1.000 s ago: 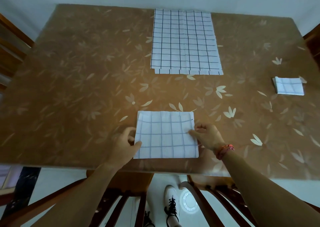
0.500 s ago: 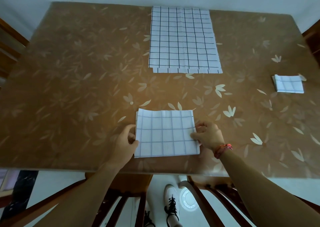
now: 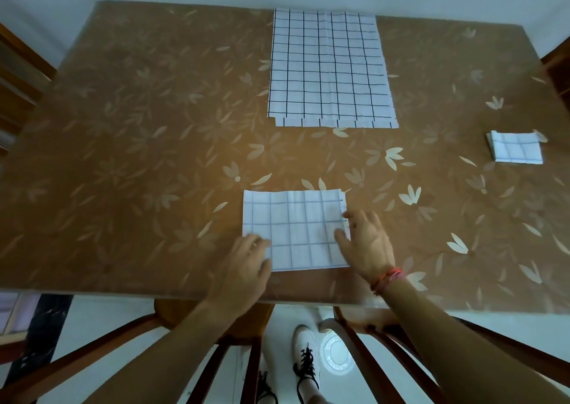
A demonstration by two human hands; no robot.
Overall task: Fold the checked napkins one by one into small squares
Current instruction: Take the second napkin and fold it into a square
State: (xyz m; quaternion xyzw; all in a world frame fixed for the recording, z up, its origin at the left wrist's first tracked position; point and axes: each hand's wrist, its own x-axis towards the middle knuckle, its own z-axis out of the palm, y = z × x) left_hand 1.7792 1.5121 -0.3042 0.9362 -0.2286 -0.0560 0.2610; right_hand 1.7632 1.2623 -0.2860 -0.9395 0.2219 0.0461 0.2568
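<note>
A partly folded white napkin with a faint blue check (image 3: 296,227) lies flat near the table's front edge. My left hand (image 3: 246,268) rests on its near left corner, fingers fairly straight. My right hand (image 3: 365,243) lies on its right edge, fingers spread over the cloth. A stack of unfolded checked napkins (image 3: 330,67) lies flat at the far middle of the table. One napkin folded into a small square (image 3: 516,152) sits at the right.
The brown floral table (image 3: 138,125) fills the view. Wooden chairs stand at the left (image 3: 18,73), the far right (image 3: 558,67) and right below the front edge (image 3: 234,335). My white shoes (image 3: 305,360) show on the floor.
Both hands have let go of the napkin's side edges and moved onto the cloth, fingers now flatter. The napkin stays in place.
</note>
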